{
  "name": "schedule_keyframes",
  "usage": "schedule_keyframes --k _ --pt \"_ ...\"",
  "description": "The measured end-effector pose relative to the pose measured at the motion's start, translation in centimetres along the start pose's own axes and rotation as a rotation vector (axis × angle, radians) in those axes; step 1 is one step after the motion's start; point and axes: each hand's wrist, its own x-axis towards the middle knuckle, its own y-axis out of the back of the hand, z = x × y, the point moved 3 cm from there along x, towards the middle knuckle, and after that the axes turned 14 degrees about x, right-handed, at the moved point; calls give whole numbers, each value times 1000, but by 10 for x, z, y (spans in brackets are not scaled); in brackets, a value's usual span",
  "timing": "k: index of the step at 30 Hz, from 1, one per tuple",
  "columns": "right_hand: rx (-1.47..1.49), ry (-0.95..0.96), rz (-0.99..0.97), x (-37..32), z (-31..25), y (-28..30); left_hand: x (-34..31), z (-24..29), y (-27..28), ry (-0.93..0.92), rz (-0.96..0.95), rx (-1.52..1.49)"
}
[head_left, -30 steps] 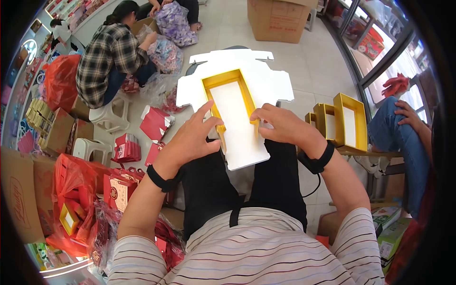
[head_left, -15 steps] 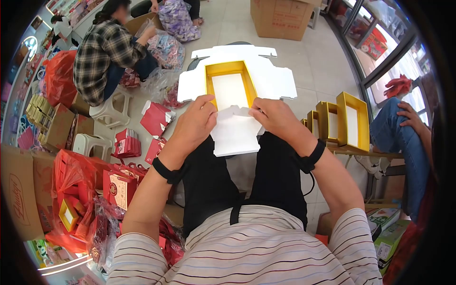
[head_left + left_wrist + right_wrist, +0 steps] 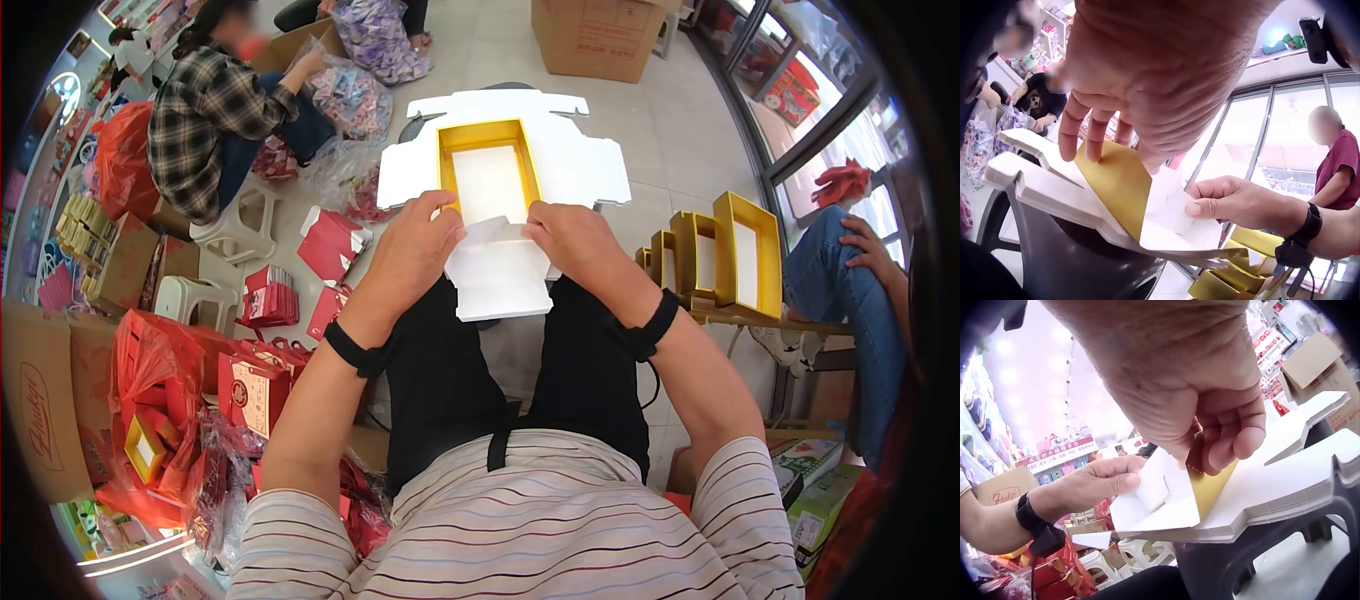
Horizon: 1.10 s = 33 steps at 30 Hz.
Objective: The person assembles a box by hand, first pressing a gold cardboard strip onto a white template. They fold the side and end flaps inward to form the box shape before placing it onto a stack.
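A partly folded cardboard box (image 3: 447, 160), gold on its walls and white on its floor, lies on a stack of flat white card blanks (image 3: 590, 165). The stack rests on a dark stool (image 3: 1210, 562). My left hand (image 3: 412, 245) pinches the box's near left corner, thumb inward. At the near right corner, my right hand (image 3: 580, 245) grips the wall the same way. Between the thumbs, small white flaps fold inward across the near end. A white end panel (image 3: 500, 290) extends flat toward my lap. The fingertips partly hide both corners.
Finished gold boxes (image 3: 750, 255) stand in a row on a bench at the right, beside a seated person's knee. Red gift bags (image 3: 268, 300) and white stools (image 3: 235, 225) lie to the left. A person in a plaid shirt (image 3: 215, 110) sits beyond. A large carton (image 3: 595, 40) stands ahead.
Both hands have gone from spread fingers at the near gold flaps to gripping the near corners. Those flaps have turned inward, showing their white backs. The last half second brings little movement.
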Motion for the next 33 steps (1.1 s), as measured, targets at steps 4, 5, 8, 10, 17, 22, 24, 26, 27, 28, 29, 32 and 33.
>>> schedule_keyframes --k 4,5,8,10,17,22,24,26,27,28,29,32,33 --pt "21 10 -3 2 -2 -3 2 7 1 -105 132 216" --pt "24 14 2 2 -2 -3 3 10 1 -124 167 257" --pt "27 -4 -5 2 -4 0 5 9 -8 -113 117 226" --pt "27 -11 -2 2 -4 -1 8 8 -5 -125 61 258" --pt "49 -33 34 5 -1 -2 14 16 -7 -120 145 285" --pt "155 -47 -57 8 4 -1 10 13 -18 -141 111 185" --pt "287 -40 -124 6 11 4 10 12 -24 -128 115 135" --pt "376 -131 -241 4 16 13 12 8 -29 -125 144 81" --pt "420 -177 -299 3 16 15 12 8 -30 -118 149 63" --pt "395 -134 -269 3 15 14 13 8 -31 -112 153 44" --pt "370 -91 -238 2 14 12 14 8 -32 -108 159 25" --pt "155 72 -82 -1 10 5 15 10 -30 -95 150 26" --pt "62 134 -21 -1 8 3 15 10 -28 -108 135 28"
